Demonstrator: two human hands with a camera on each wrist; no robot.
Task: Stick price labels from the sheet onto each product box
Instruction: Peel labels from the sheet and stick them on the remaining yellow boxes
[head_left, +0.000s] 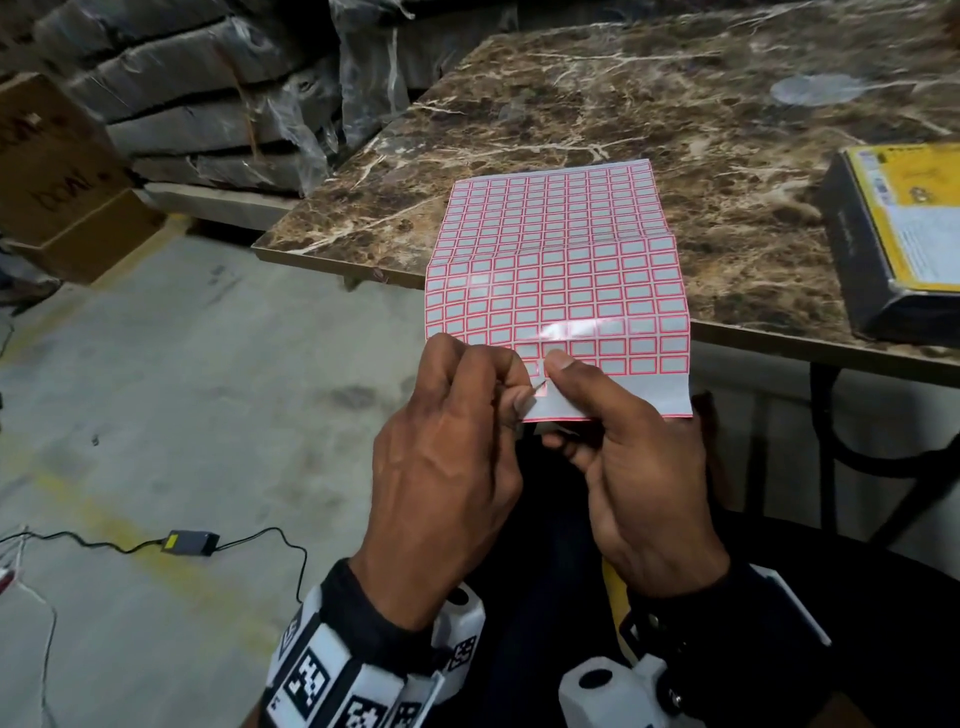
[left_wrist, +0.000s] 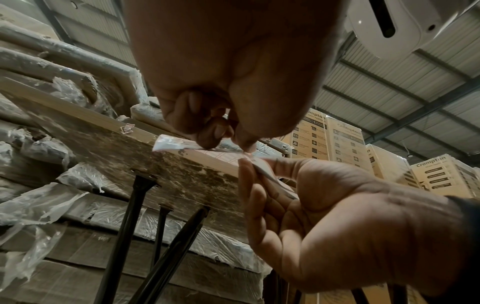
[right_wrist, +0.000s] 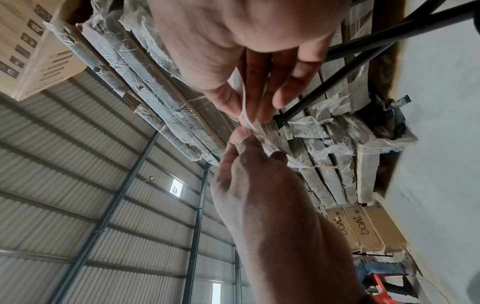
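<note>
Hands, two: right hand (head_left: 639, 462) pinches one label sheet (head_left: 558, 270); left hand (head_left: 447, 457) picks at it.

My head camera looks forward and down over both my hands at the label sheet (head_left: 558, 275) and the marble table (head_left: 675, 130), from close above. My left wrist camera sits low and very near my left hand (left_wrist: 228, 67), looking up past the fingers to the table's underside and roof. My right wrist camera looks along my right hand (right_wrist: 233, 45), tilted toward the roof. All three share the sheet's near edge.
</note>
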